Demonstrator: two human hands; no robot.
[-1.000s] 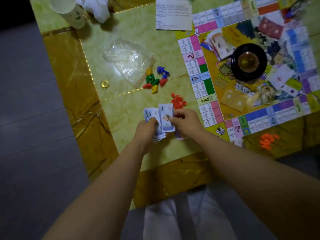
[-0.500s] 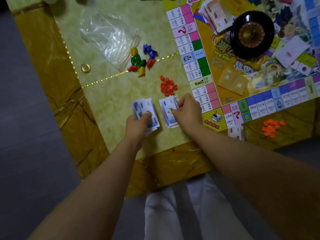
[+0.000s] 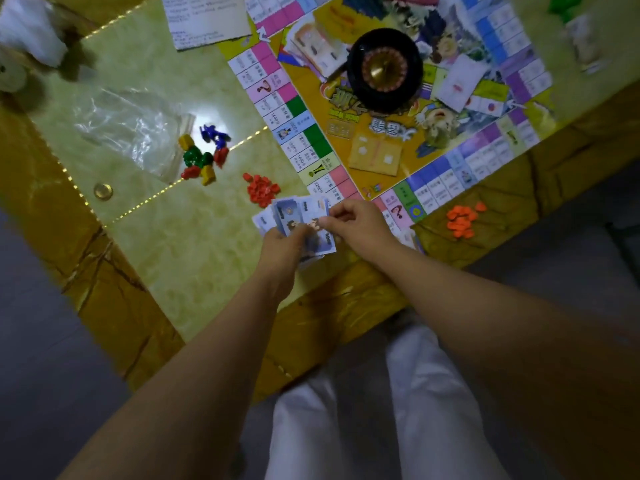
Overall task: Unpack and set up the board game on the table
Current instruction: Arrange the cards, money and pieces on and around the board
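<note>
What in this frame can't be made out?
Head view: print on the paper sheet, too small and blurred, cut by the top edge.
Head view: the banknotes' count; the left hand and right hand cover the fan.
Head view: green object at top right, blurred, cut off by the edge.
</note>
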